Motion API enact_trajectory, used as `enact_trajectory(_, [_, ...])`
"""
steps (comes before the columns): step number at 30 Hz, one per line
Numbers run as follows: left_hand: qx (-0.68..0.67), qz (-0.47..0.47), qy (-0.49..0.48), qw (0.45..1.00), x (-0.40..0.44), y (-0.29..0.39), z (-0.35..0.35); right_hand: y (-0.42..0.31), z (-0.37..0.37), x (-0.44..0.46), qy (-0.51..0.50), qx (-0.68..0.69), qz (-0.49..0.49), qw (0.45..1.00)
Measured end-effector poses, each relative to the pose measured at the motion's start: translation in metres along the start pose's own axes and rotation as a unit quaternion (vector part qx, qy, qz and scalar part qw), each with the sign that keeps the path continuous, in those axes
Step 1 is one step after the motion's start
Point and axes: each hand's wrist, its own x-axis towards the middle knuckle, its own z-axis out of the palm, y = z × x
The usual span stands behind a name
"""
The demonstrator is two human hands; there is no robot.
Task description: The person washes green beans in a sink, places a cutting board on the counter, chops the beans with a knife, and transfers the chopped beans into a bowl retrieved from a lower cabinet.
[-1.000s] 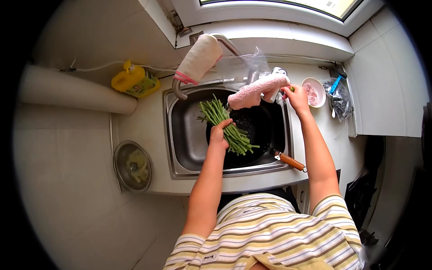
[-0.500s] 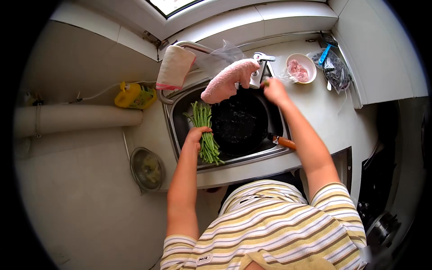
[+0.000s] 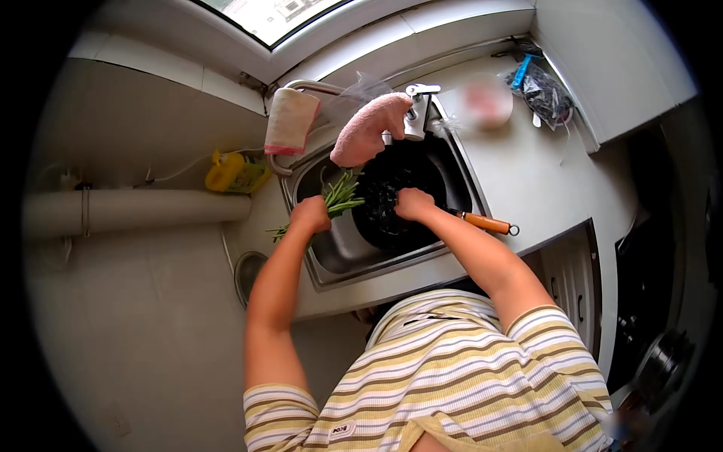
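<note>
Left of centre, the left hand (image 3: 310, 215) grips a bunch of long, slender green vegetables (image 3: 342, 196) above the left edge of a rectangular steel sink (image 3: 333, 248). At centre, the right hand (image 3: 413, 203), fingers curled, is over a round black pan (image 3: 382, 181); whether it holds anything, I cannot tell. Upper right, a blurred pale bowl (image 3: 483, 104) stands on the white table (image 3: 527, 173).
</note>
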Motion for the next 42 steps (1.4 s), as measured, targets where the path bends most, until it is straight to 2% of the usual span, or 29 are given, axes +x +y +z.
enact_trajectory(4, [0.058, 0.074, 0.034, 0.995, -0.027, -0.01, -0.015, 0.002, -0.025, -0.014, 0.012, -0.011, -0.004, 1.0])
enact_trajectory(6, [-0.007, 0.128, 0.045, 0.991, -0.029, -0.026, -0.015, 0.007, -0.032, -0.022, 0.045, 0.058, -0.084, 0.994])
enact_trajectory(8, [-0.181, 0.16, 0.077, 0.967, -0.013, -0.034, 0.005, 0.006, -0.024, -0.01, -0.021, 0.296, -0.05, 0.954])
enact_trajectory(9, [-0.223, 0.149, 0.049, 0.962, 0.025, -0.03, 0.036, 0.004, 0.0, 0.004, -0.046, 0.544, 0.007, 0.838])
enact_trajectory(10, [-0.165, 0.106, -0.046, 0.979, 0.056, -0.01, 0.062, -0.003, 0.039, 0.015, -0.035, 0.43, 0.075, 0.899])
enact_trajectory(11, [-0.06, 0.074, -0.107, 0.99, 0.063, 0.006, 0.085, 0.001, 0.075, -0.005, -0.041, 0.057, -0.052, 0.996])
enact_trajectory(12, [-0.014, 0.095, -0.01, 0.995, 0.065, 0.011, 0.121, 0.001, 0.085, -0.004, -0.029, -0.33, -0.184, 0.926])
enact_trajectory(13, [-0.045, 0.096, 0.03, 0.994, 0.08, 0.027, 0.102, 0.005, 0.079, 0.031, 0.008, -0.193, -0.1, 0.976])
enact_trajectory(14, [-0.065, 0.091, 0.036, 0.993, 0.067, 0.028, 0.107, 0.004, 0.104, 0.034, 0.021, -0.03, -0.013, 0.999])
enact_trajectory(15, [-0.058, 0.094, 0.021, 0.994, 0.053, 0.02, 0.111, -0.003, 0.077, 0.019, -0.032, -0.047, 0.036, 0.998])
enact_trajectory(16, [-0.05, 0.095, 0.016, 0.994, 0.055, 0.016, 0.096, 0.004, 0.063, 0.009, -0.023, -0.129, 0.02, 0.991])
enact_trajectory(20, [-0.025, 0.126, 0.028, 0.991, 0.025, -0.007, 0.045, 0.011, 0.028, 0.013, -0.07, -0.188, -0.019, 0.98])
enact_trajectory(22, [-0.027, 0.145, 0.059, 0.987, -0.004, -0.013, 0.026, -0.02, -0.017, -0.011, 0.012, -0.121, -0.04, 0.992])
enact_trajectory(23, [-0.034, 0.159, 0.096, 0.982, -0.012, -0.016, 0.017, -0.014, -0.022, -0.011, 0.088, -0.004, -0.084, 0.993])
enact_trajectory(24, [-0.033, 0.164, 0.1, 0.981, -0.018, -0.018, 0.012, -0.012, -0.024, -0.009, 0.094, -0.004, -0.081, 0.992])
enact_trajectory(25, [-0.093, 0.178, 0.11, 0.974, -0.025, -0.02, 0.011, -0.007, -0.019, -0.008, 0.149, 0.146, -0.064, 0.976])
enact_trajectory(26, [-0.153, 0.192, 0.115, 0.963, -0.029, -0.017, 0.016, 0.001, -0.011, -0.01, 0.2, 0.292, -0.041, 0.935])
enact_trajectory(27, [-0.13, 0.204, 0.093, 0.966, -0.004, -0.009, 0.045, 0.035, 0.042, 0.013, 0.149, 0.058, -0.041, 0.986])
enact_trajectory(28, [-0.022, 0.178, -0.001, 0.984, 0.008, 0.0, 0.059, 0.034, 0.049, -0.015, -0.086, -0.164, 0.026, 0.982])
enact_trajectory(30, [0.056, 0.15, -0.005, 0.987, 0.023, -0.002, 0.076, 0.027, 0.059, -0.026, 0.02, -0.116, 0.075, 0.99])
enact_trajectory(32, [0.023, 0.153, -0.019, 0.988, 0.015, -0.005, 0.063, 0.016, 0.048, -0.029, 0.012, -0.054, 0.044, 0.998])
enact_trajectory(33, [0.016, 0.156, -0.018, 0.987, 0.014, -0.009, 0.056, 0.014, 0.039, -0.029, 0.023, -0.113, 0.022, 0.993])
enact_trajectory(35, [0.042, 0.167, -0.007, 0.985, -0.004, -0.017, 0.031, -0.004, 0.011, -0.034, 0.029, -0.134, 0.023, 0.99])
enact_trajectory(36, [0.043, 0.171, 0.024, 0.984, -0.015, -0.021, 0.018, -0.02, -0.009, -0.043, 0.03, -0.115, 0.015, 0.993])
enact_trajectory(38, [-0.006, 0.191, 0.049, 0.98, -0.034, -0.036, 0.004, -0.015, -0.01, -0.029, 0.152, 0.001, -0.125, 0.981])
enact_trajectory(39, [-0.054, 0.213, 0.068, 0.973, -0.039, -0.041, -0.001, -0.019, -0.018, -0.034, 0.121, 0.212, -0.113, 0.963])
enact_trajectory(40, [-0.055, 0.213, 0.074, 0.973, -0.027, -0.037, 0.0, -0.02, -0.022, -0.04, 0.082, 0.413, -0.094, 0.902])
enact_trajectory(41, [-0.074, 0.171, -0.003, 0.983, -0.006, -0.027, 0.012, -0.017, -0.012, -0.045, -0.011, 0.669, -0.035, 0.743])
enact_trajectory(42, [-0.088, 0.123, -0.088, 0.985, 0.008, -0.029, 0.041, 0.002, 0.034, -0.014, -0.026, 0.548, 0.074, 0.833])
